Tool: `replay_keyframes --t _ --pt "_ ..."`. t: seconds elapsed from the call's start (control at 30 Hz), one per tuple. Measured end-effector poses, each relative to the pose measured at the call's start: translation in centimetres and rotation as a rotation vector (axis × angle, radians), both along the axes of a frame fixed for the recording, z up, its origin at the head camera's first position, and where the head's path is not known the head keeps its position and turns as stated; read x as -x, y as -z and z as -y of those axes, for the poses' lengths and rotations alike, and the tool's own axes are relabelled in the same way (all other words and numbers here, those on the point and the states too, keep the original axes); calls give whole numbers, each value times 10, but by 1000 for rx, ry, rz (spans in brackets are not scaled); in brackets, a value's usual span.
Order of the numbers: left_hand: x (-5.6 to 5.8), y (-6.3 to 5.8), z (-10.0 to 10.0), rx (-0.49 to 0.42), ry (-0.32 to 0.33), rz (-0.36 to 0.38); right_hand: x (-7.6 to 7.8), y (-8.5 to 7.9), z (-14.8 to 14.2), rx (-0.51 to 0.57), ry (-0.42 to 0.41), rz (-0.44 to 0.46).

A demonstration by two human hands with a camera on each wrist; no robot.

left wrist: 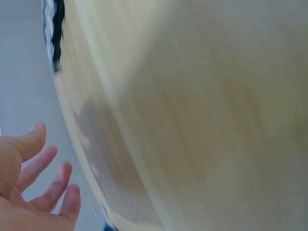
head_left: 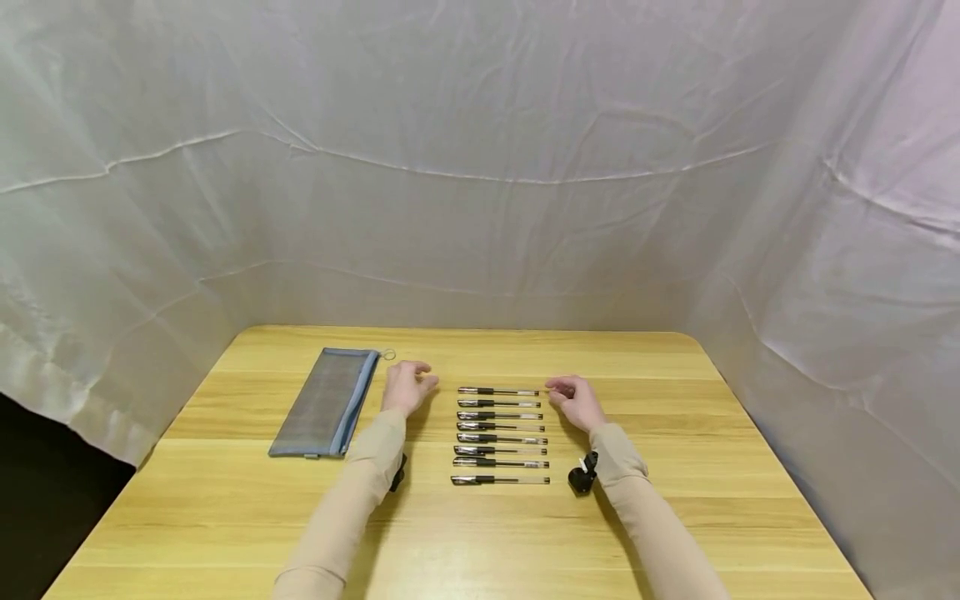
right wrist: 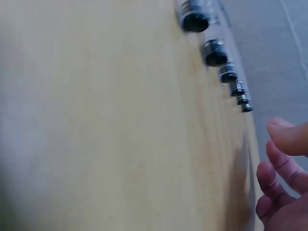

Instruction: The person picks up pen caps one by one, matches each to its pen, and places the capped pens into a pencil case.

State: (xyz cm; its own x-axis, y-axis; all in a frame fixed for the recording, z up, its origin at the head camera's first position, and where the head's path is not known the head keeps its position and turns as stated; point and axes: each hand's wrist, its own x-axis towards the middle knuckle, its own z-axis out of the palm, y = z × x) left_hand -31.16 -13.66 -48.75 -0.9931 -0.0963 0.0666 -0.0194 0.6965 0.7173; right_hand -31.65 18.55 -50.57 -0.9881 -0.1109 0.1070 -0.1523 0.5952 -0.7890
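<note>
While L hand [head_left: 406,388] and R hand [head_left: 577,402] hover empty over table [head_left: 480,537], fingers loosely bent & parted, 8 blk-grip pens [head_left: 491,438] in a column btwn the hands, farthest one near R hand, mesh zip pouch [head_left: 322,406] just left of L hand

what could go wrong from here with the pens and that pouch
The right hand hovers close to the end of the farthest pen, so a small slip might knock it askew. The eight pens lie loose in a tight row; gathering one could set its neighbours rolling. The left sleeve passes near the mesh pouch and might brush it.
</note>
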Motion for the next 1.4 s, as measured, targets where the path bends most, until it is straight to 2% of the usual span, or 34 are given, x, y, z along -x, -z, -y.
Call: replay_keyframes --t 0.1,0.2,0.43,0.6,0.7,0.87,1.1,1.23,1.4 --pt "-3 -5 19 36 -37 -25 -4 -1 -4 26 21 -3" --pt "-6 -9 36 51 -68 -19 -8 -2 -6 60 36 11" --pt "-13 -8 66 56 -174 73 -15 -3 -9 87 39 10" --pt "-16 -2 83 87 -213 121 -22 -8 -12 94 25 10" --pt "-19 -2 90 108 -218 135 -27 -10 -14 98 16 24" --pt "-27 -7 98 180 -221 163 -33 -10 -18 98 -4 7" --pt "-42 -14 105 240 -167 203 -40 -9 -24 89 -10 -9" --pt "-49 -14 108 220 -157 192 -42 -8 -26 84 -9 16" --pt "-53 -11 109 176 -176 168 -45 -8 -27 68 -31 15"
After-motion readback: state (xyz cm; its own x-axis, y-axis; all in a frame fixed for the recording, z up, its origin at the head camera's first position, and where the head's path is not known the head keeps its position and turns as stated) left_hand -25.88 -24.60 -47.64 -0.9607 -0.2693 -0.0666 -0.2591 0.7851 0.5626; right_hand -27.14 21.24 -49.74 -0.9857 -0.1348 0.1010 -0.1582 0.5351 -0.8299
